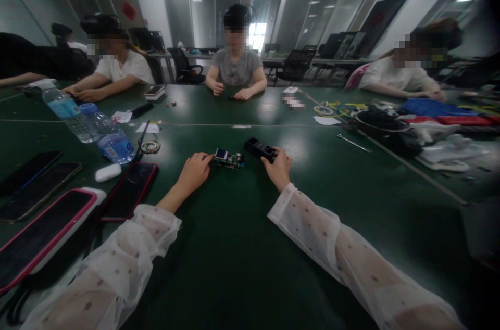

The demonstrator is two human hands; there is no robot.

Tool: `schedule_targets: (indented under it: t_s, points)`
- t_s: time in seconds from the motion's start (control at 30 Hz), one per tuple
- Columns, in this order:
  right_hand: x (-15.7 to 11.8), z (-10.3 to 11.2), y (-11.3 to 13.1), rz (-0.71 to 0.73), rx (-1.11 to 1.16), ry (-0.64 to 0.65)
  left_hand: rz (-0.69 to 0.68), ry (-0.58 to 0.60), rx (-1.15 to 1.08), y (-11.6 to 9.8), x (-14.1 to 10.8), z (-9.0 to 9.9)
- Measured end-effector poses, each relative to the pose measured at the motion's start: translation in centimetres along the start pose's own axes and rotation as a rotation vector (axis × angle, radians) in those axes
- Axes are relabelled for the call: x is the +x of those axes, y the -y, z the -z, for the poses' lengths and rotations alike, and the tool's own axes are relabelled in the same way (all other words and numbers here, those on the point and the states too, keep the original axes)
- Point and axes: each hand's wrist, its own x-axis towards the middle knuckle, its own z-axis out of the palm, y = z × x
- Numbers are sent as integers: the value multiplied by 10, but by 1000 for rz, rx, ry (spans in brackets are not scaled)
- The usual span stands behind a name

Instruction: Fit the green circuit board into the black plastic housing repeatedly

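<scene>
A small green circuit board (pixel 231 160) with a little screen at its left end is in front of me, at or just above the green table. My left hand (pixel 194 171) has its fingertips closed at the board's left end; the thumb is mostly hidden. To the right of the board is a black plastic casing (pixel 258 149) with rectangular openings, tilted down to the right. Thumb and fingers of my right hand (pixel 279 166) pinch its near right end. A narrow gap separates board and casing.
Phones (pixel 130 189), a white earbud case (pixel 108 172) and two water bottles (pixel 113 137) crowd the left side. A wrench (pixel 353 143) lies to the right, before a heap of cables and bags (pixel 441 148). Several people sit across the green table (pixel 234 257).
</scene>
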Motion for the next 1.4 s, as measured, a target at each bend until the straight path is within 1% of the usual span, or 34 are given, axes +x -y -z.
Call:
schedule_targets:
  t_s: [0.33, 0.47, 0.63, 0.83, 1.4]
  points:
    - [0, 2, 2, 0, -21, 4, -7, -6, -6, 0, 0, 1]
    - [-1, 3, 4, -21, -16, 4, -8, -2, 0, 0, 0, 1]
    - [-2, 3, 7, -38, -5, -28, -1, -2, 16, -1, 0, 1]
    - [-2, 5, 7, -62, 15, -21, -2, -5, 10, -1, -1, 2]
    - [-2, 3, 4, -45, 40, -41, 1, 4, -22, 0, 0, 1]
